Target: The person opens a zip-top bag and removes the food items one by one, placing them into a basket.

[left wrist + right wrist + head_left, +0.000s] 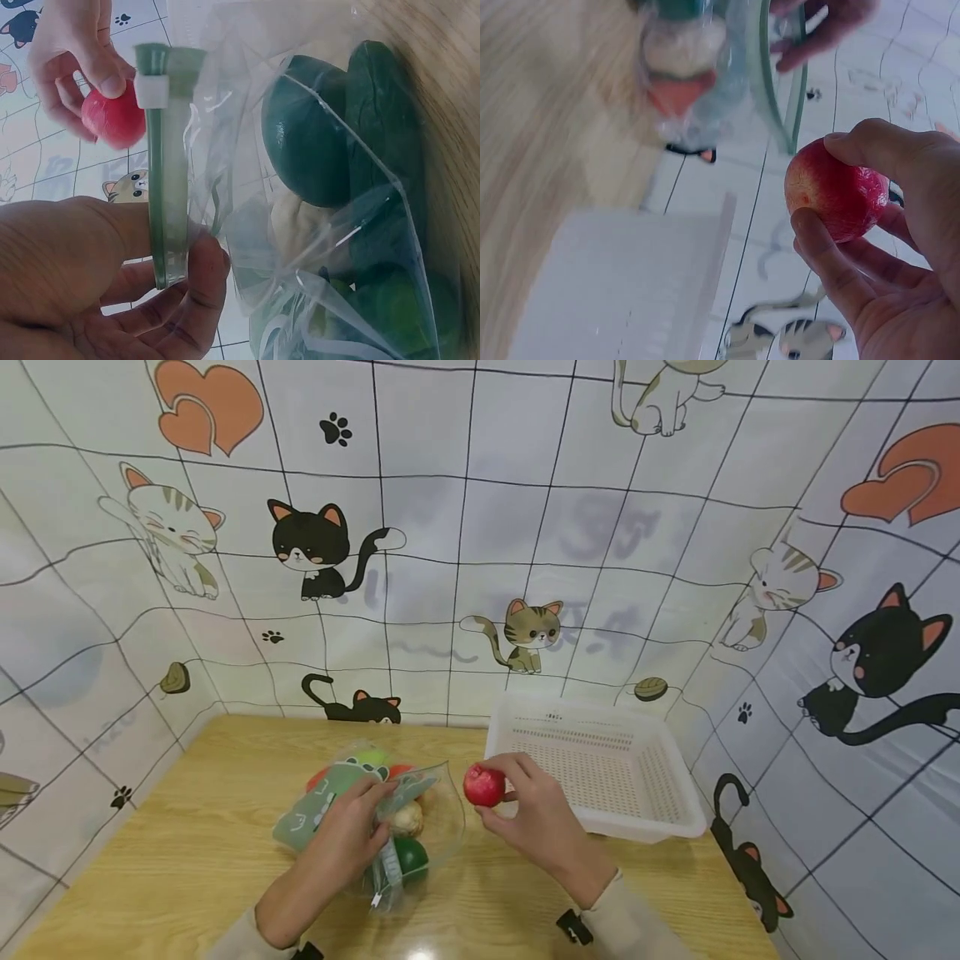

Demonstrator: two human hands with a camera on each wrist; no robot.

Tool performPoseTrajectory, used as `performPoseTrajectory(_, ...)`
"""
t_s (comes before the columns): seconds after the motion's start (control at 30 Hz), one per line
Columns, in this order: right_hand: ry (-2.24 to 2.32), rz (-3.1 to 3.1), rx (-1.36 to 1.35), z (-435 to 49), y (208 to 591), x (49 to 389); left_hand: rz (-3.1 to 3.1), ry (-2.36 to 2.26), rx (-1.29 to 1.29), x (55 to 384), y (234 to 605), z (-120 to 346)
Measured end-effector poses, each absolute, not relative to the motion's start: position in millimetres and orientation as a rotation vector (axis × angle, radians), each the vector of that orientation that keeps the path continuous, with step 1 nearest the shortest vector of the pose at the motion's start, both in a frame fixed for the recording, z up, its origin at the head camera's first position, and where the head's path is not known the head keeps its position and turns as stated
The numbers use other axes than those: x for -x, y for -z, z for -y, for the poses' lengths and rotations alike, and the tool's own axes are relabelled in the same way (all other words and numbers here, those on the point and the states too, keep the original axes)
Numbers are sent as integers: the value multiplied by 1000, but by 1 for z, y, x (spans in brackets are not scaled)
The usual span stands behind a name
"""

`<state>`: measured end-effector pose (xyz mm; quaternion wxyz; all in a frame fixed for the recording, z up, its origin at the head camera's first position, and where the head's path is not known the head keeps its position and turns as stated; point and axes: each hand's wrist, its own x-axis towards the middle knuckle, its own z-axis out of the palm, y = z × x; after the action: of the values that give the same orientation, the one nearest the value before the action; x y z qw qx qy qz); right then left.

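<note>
A clear zip bag (442,827) with a green printed front lies on the table, filled with several toy-like fruits and vegetables. My left hand (345,827) pinches its green zip edge (156,195), thumb on one side and fingers on the other. Through the plastic I make out a dark green rounded piece (307,131), a long dark green cucumber-like piece (386,150) and a pale knobbly one (407,818). Just right of the bag's mouth, my right hand (543,822) holds a red apple (484,786) between thumb and fingertips, above the table.
A white perforated plastic basket (682,777) stands on the right of the wooden table (225,760), behind my right hand. A cat-print cloth (427,518) hangs at the back and along both sides.
</note>
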<state>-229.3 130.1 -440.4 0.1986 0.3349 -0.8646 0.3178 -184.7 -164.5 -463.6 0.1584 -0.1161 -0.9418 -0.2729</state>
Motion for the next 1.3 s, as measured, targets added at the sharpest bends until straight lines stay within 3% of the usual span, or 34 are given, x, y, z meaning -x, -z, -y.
performPoseTrajectory(0.53,-670,2753,-339,-236,434,271,2719,758,308,183,463,168)
performPoseTrajectory(0.87,-561,3002,-196,-284,434,294,2725,760,300,181,461,170)
performPoseTrajectory(1.3,-450,3199,-143,-301,442,304,2698,731,309,179,466,171)
